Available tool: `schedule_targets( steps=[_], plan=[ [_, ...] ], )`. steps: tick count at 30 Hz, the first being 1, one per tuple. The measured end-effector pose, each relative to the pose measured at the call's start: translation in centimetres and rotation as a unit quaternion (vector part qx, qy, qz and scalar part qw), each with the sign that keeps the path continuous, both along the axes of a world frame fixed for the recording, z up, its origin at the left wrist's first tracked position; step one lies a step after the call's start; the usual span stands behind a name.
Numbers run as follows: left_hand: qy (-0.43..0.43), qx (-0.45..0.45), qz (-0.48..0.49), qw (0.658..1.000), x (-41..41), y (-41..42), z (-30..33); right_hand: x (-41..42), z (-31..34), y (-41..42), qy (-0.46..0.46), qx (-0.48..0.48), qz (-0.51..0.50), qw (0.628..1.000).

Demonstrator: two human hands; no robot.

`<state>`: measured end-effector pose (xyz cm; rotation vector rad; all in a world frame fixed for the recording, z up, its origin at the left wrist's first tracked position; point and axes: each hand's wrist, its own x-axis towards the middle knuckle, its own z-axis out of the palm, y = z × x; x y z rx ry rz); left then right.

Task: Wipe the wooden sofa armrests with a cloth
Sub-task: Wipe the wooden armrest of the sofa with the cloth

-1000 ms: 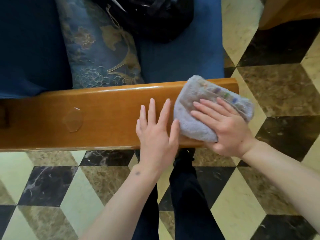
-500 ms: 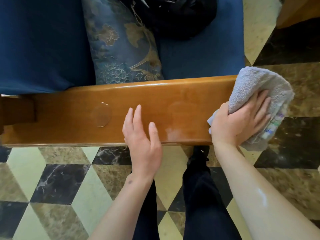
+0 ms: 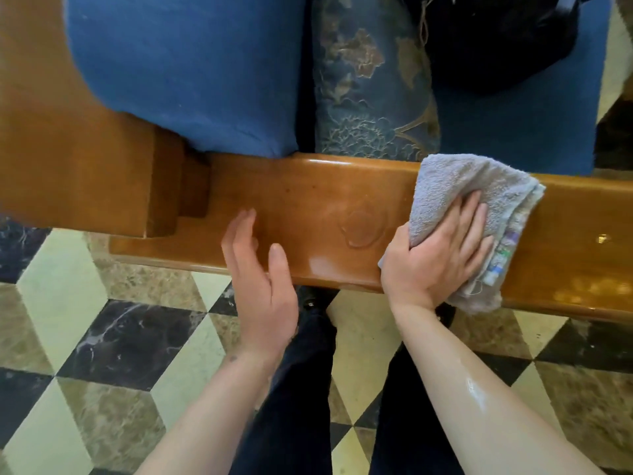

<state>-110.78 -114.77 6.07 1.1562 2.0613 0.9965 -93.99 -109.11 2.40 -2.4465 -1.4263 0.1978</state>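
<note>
The right hand (image 3: 442,255) lies flat on the grey cloth (image 3: 469,190) and hides its middle. The cloth hides the wood under it. The armrest (image 3: 308,214) runs off the right edge. The left hand (image 3: 263,286) is blurry at the fingertips. The black bag (image 3: 496,39) and blue cushion (image 3: 191,70) are cut off at the top.

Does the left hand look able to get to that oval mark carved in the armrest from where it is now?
Probably yes. The left hand is open over the armrest, and bare wood lies between it and the oval mark. The right hand and cloth sit just beyond the mark.
</note>
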Motion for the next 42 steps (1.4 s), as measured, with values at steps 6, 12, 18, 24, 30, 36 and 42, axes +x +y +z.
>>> schedule_targets(
  steps=[6,12,18,24,30,36,42],
  plan=[
    [-0.011,0.059,0.053,0.997,-4.6,0.4,-0.5,-4.1,-0.1,-0.5,0.010,-0.004,0.000,1.000],
    [-0.052,0.063,0.078,0.994,-5.6,-0.9,-0.7,-12.1,0.5,-1.4,0.008,-0.049,0.074,0.996],
    [-0.052,0.045,0.094,0.993,-6.8,-2.1,-1.1,-15.0,0.6,-2.6,-0.010,-0.054,0.253,0.966],
    [-0.061,0.039,0.105,0.992,-6.6,-2.0,-0.6,-13.7,-0.2,-2.6,-0.027,-0.049,0.396,0.917],
    [-0.030,0.058,0.117,0.991,-5.3,-1.7,0.3,-12.0,-0.7,-0.5,-0.013,0.004,0.586,0.810],
    [0.086,-0.056,0.076,0.992,-2.9,-1.4,1.5,-8.7,0.0,3.6,0.036,0.007,0.807,0.590],
    [0.096,-0.173,0.003,0.980,2.0,-0.8,1.8,-3.3,1.2,5.0,0.038,-0.031,0.824,0.565]
  ],
)
